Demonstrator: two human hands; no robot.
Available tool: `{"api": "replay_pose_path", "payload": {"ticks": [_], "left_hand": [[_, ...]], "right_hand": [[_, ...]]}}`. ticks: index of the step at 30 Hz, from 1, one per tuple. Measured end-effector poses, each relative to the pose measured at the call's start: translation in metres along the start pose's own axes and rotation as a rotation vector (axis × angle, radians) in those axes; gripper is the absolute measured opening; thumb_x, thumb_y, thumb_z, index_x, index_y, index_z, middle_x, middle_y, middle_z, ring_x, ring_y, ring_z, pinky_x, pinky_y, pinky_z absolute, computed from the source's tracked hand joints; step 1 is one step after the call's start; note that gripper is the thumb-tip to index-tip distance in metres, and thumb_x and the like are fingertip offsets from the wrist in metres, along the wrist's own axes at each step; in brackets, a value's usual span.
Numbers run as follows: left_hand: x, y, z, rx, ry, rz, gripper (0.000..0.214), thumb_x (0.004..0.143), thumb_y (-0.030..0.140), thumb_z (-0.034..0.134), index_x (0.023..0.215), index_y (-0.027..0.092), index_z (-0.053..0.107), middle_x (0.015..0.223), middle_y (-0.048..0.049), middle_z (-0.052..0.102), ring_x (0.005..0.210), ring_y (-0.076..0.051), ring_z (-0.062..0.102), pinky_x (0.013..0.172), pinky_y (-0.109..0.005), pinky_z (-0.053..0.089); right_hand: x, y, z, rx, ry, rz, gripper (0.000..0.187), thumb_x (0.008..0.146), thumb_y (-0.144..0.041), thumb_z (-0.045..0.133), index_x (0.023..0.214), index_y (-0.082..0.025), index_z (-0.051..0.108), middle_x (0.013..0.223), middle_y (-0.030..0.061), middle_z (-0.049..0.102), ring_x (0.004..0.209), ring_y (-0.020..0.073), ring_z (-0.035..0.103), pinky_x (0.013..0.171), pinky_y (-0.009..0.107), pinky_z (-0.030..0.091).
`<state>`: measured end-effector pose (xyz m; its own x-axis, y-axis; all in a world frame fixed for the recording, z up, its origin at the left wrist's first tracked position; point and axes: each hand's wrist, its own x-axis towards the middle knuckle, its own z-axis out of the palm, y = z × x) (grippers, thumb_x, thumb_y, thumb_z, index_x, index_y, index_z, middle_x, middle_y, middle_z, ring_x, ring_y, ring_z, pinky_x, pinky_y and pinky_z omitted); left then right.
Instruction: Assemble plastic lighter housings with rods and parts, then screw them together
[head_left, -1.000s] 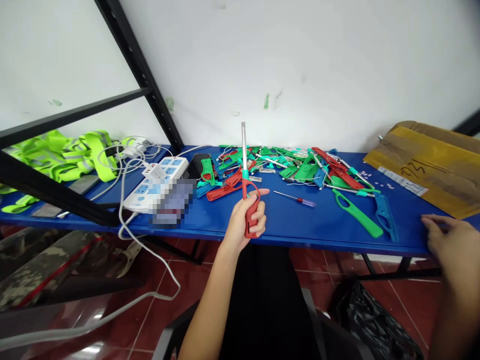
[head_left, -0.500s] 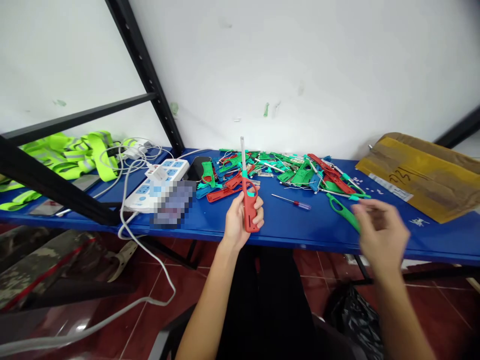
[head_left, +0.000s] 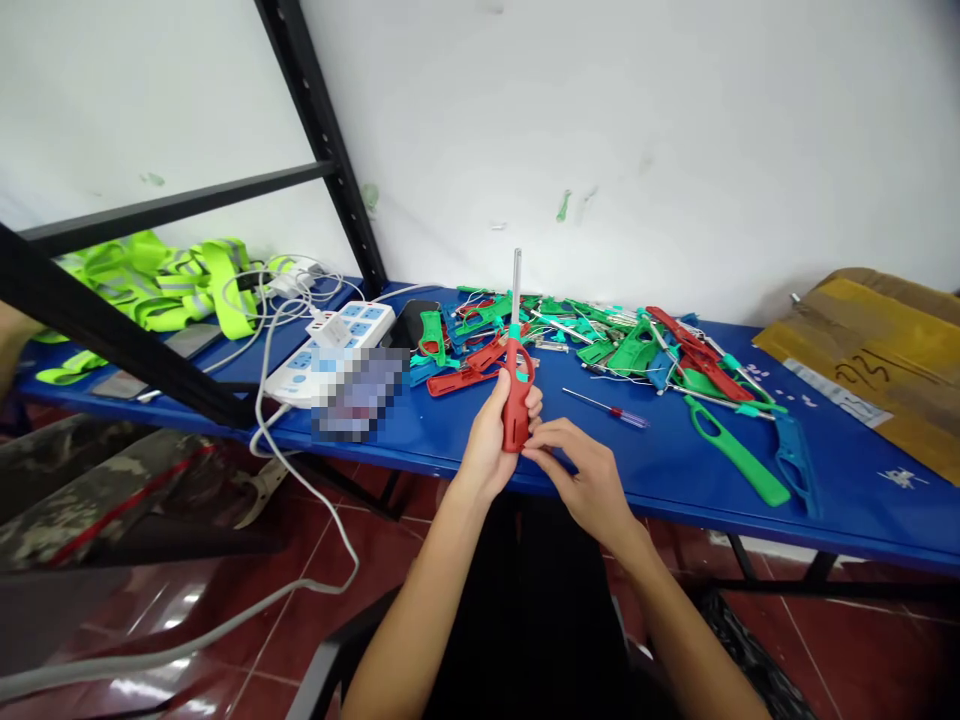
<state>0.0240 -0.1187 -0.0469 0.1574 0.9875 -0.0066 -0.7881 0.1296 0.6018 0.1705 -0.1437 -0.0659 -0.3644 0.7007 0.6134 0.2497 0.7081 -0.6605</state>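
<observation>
Upright in my left hand (head_left: 495, 435) is a red long-nozzle gas lighter (head_left: 516, 415) with a metal tube on top and a turquoise collar. My fingers wrap round its handle. My right hand (head_left: 581, 475) is closed in a pinch at the lower right corner of that handle; anything small between the fingertips is hidden. Behind them spreads a pile of green, red and blue lighter parts (head_left: 622, 345). A screwdriver (head_left: 622, 412) with a clear purplish handle lies to the right. Farther right are a green lighter shell (head_left: 739, 455) and a blue one (head_left: 796, 460).
A white power strip (head_left: 300, 375) and a blurred-out phone (head_left: 364, 395) sit at left, with cables. Yellow-green reflective straps (head_left: 157, 280) lie beyond the black shelf post (head_left: 319, 120). A taped carton (head_left: 885, 350) stands at right. The blue table's front edge (head_left: 675, 515) is near my hands.
My right hand has come in from the right to the base of the red lighter. The blue shell at right now shows. My left hand still grips the lighter; the view has shifted a little.
</observation>
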Motion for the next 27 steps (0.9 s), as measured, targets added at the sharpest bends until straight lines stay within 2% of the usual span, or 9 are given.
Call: {"api": "replay_pose_path", "payload": {"ticks": [3, 5, 8, 10, 14, 19, 24, 27], "left_hand": [[-0.001, -0.0005, 0.0005, 0.016, -0.005, 0.02, 0.041, 0.102, 0.058, 0.071, 0.112, 0.019, 0.068, 0.078, 0.0024, 0.05, 0.065, -0.01, 0.046, 0.056, -0.017, 0.042], [-0.002, -0.0006, 0.001, 0.039, -0.008, 0.024, 0.041, 0.101, 0.058, 0.072, 0.112, 0.019, 0.068, 0.078, 0.0028, 0.05, 0.063, -0.009, 0.044, 0.056, -0.018, 0.04], [-0.0037, -0.0005, 0.002, 0.108, -0.003, 0.021, 0.044, 0.099, 0.061, 0.073, 0.097, 0.018, 0.064, 0.078, 0.0023, 0.051, 0.063, -0.009, 0.042, 0.056, -0.018, 0.04], [-0.0049, -0.0002, 0.0029, 0.154, -0.008, 0.009, 0.051, 0.098, 0.066, 0.072, 0.086, 0.018, 0.059, 0.077, 0.0017, 0.052, 0.062, -0.009, 0.044, 0.057, -0.019, 0.043], [-0.0067, 0.0012, 0.0042, 0.182, -0.029, -0.038, 0.06, 0.096, 0.074, 0.069, 0.08, 0.018, 0.056, 0.076, 0.0024, 0.051, 0.055, -0.007, 0.043, 0.052, -0.019, 0.044], [-0.0058, 0.0008, 0.0019, 0.192, -0.031, -0.032, 0.058, 0.093, 0.071, 0.076, 0.084, 0.017, 0.058, 0.076, 0.0037, 0.051, 0.051, -0.005, 0.038, 0.044, -0.017, 0.035], [-0.005, -0.0024, -0.0001, 0.166, -0.062, -0.013, 0.053, 0.095, 0.066, 0.075, 0.087, 0.017, 0.06, 0.072, 0.0041, 0.05, 0.052, -0.006, 0.041, 0.046, -0.018, 0.036], [-0.005, -0.0037, 0.0014, 0.14, -0.056, -0.008, 0.048, 0.095, 0.063, 0.077, 0.095, 0.017, 0.064, 0.077, 0.0026, 0.055, 0.054, -0.007, 0.044, 0.049, -0.018, 0.038]], "right_hand": [[-0.0003, -0.0002, 0.0014, -0.011, -0.02, -0.013, 0.011, 0.108, -0.023, 0.066, 0.11, -0.027, 0.076, 0.106, 0.0071, 0.081, 0.101, 0.0242, 0.077, 0.096, 0.04, 0.063], [0.0, 0.0, 0.0024, -0.014, -0.015, -0.023, 0.011, 0.108, -0.022, 0.066, 0.111, -0.027, 0.076, 0.107, 0.0067, 0.081, 0.102, 0.024, 0.077, 0.098, 0.04, 0.062], [0.0005, 0.0003, 0.0029, 0.001, -0.017, -0.017, 0.011, 0.108, -0.022, 0.067, 0.11, -0.027, 0.076, 0.108, 0.0063, 0.081, 0.103, 0.0236, 0.077, 0.098, 0.039, 0.061], [0.0007, 0.0004, 0.0027, 0.014, -0.016, 0.019, 0.008, 0.107, -0.024, 0.069, 0.11, -0.027, 0.076, 0.106, 0.0061, 0.08, 0.098, 0.0232, 0.076, 0.093, 0.037, 0.061], [0.0022, 0.001, 0.0017, 0.047, -0.013, 0.122, 0.006, 0.104, -0.03, 0.074, 0.108, -0.026, 0.076, 0.098, 0.0045, 0.076, 0.082, 0.0203, 0.069, 0.08, 0.034, 0.057], [0.0068, 0.0036, 0.001, 0.122, -0.047, 0.284, 0.021, 0.099, -0.046, 0.079, 0.103, -0.025, 0.078, 0.087, 0.0023, 0.074, 0.073, 0.019, 0.061, 0.072, 0.033, 0.05], [0.0085, 0.006, -0.0009, 0.28, -0.07, 0.434, 0.041, 0.089, -0.061, 0.086, 0.099, -0.024, 0.073, 0.084, 0.0016, 0.072, 0.074, 0.0195, 0.061, 0.072, 0.034, 0.05], [0.0075, 0.0054, -0.0027, 0.305, -0.095, 0.474, 0.045, 0.085, -0.065, 0.087, 0.09, -0.024, 0.07, 0.079, 0.0002, 0.069, 0.071, 0.0185, 0.059, 0.071, 0.034, 0.049]]}}
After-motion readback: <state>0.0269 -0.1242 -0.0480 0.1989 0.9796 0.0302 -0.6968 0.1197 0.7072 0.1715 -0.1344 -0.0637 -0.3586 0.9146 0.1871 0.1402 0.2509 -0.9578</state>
